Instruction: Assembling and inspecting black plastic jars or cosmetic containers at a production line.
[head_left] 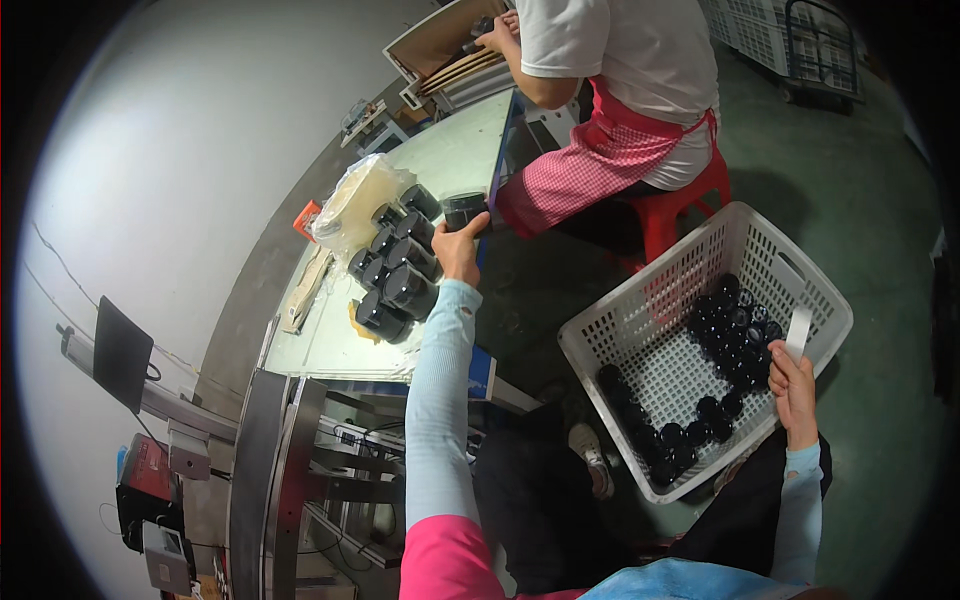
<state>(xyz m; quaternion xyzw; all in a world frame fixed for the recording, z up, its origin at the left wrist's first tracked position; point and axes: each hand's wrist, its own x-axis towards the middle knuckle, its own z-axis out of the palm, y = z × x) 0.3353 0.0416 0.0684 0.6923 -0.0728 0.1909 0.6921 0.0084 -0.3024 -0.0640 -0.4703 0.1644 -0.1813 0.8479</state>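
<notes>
My left hand [458, 252] is closed around a glossy black jar [463, 207] at the right edge of the pale table [455, 140]. Just left of it stand several similar black jars [409, 291] in a cluster. Over the right side of a white plastic crate [578, 330], my right hand [793, 388] pinches a flat white strip [799, 327], which points upward. Many small round black pieces [735, 335] lie inside the crate, heaped at its far side and along its near-left edge. Their exact kind is too small to tell.
A co-worker in a pink checked apron [590, 165] sits on a red stool [690, 205] ahead. A clear plastic bag [365, 200] lies behind the jars. Metal conveyor framing [270, 480] and a dark monitor [122, 355] stand at the left. A cart [820, 50] is far right.
</notes>
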